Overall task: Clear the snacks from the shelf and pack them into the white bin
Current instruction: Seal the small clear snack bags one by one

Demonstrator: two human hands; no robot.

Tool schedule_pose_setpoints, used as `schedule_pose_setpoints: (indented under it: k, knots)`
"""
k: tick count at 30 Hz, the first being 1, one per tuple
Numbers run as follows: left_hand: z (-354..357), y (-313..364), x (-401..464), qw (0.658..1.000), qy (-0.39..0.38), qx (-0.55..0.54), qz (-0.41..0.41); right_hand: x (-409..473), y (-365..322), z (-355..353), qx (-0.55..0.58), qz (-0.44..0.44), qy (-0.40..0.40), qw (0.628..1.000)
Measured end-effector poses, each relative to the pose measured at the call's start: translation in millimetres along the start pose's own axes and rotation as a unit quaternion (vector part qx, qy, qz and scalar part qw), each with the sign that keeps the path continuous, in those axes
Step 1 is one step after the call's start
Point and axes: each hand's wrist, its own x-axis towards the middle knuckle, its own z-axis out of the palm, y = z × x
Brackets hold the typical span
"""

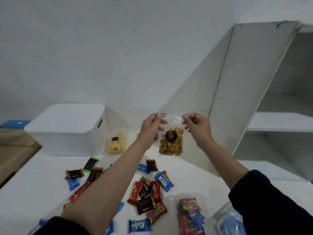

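Left arm: reaches forward from the lower left, forearm bare, dark sleeve pushed up near the elbow.
Left hand (pixel 151 126): raised, palm turned inward, fingers curled, thumb and fingertips pinching the top left corner of a clear bag (pixel 171 141).
Right arm: reaches forward from the lower right, forearm bare, dark sleeve at the elbow.
Right hand (pixel 196 125): raised level with the left, fingers curled, thumb and forefinger pinching the bag's top right corner.
Both hands: apart, facing each other, the bag hanging between them.
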Motion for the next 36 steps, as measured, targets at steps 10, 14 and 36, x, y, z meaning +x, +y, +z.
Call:
schedule_pose_setpoints:
  k: [10, 14, 36]
  knots:
    - [6.4, 15.5, -13.3, 0.997, 0.038, 0.029, 0.068, -10.8, -6.5, 3.9, 0.010, -0.018, 0.013, 1.000]
    - [8.0, 14.9, -11.7, 0.997, 0.043, 0.029, 0.055, -11.8, -5.9, 2.3, -0.007, -0.026, 0.009, 1.000]
    - [21.6, 22.1, -9.5, 0.989, 0.046, 0.121, 0.067, -12.4, -7.6, -16.5, 0.031, -0.014, -0.067, 0.997]
